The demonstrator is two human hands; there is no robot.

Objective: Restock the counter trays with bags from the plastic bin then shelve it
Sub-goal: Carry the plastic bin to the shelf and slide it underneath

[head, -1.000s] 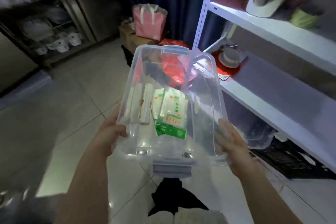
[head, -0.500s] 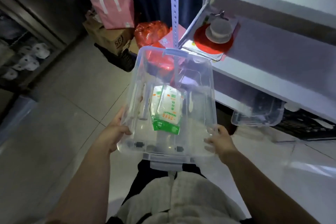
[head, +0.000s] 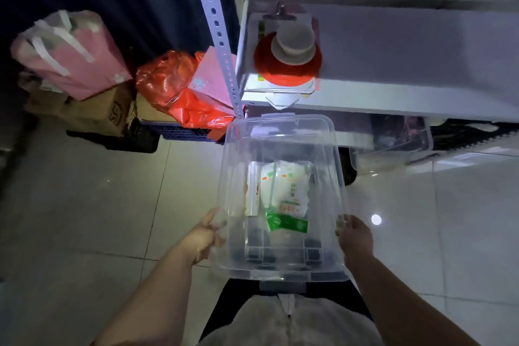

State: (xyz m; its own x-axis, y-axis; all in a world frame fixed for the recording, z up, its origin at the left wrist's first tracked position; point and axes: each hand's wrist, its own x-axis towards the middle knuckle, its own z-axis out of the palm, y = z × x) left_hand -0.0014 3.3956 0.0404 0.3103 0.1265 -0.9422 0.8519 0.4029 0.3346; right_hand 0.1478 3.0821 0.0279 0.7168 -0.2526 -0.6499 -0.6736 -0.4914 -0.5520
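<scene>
— Two hands on the bin (head: pixel 282 154), one per long side. The left hand (head: pixel 202 236) curls its fingers round the left wall, and the right hand (head: pixel 354 236) wraps the right wall near the rim. Both are closed on the plastic and nothing else.

— Where is the bin?

— Held in the air over the tiled floor (head: pixel 92 205), in front of the person's waist, its far end just short of the white shelf (head: pixel 393 104). A few bags (head: pixel 286 199) and a roll (head: pixel 252 191) lie loose on its bottom.

— So it goes on the rack. How would you do it well?

— I'd say keep it level so the bags don't slide, lead with the far end, and let go only once the base rests flat.

— What about room?

— Tight on the left, I'd judge. The post (head: pixel 217 36) stands right by the bin's far left corner. On the middle shelf a clipboard (head: pixel 280 84) carrying a red disc (head: pixel 288 64) fills the left end, while the right end looks bare. Lower down, another clear tub (head: pixel 393 143) sits under that shelf. Left of the post, a red bag (head: pixel 174 84) and a box (head: pixel 84 112) crowd the floor, so swinging right is safer.
</scene>
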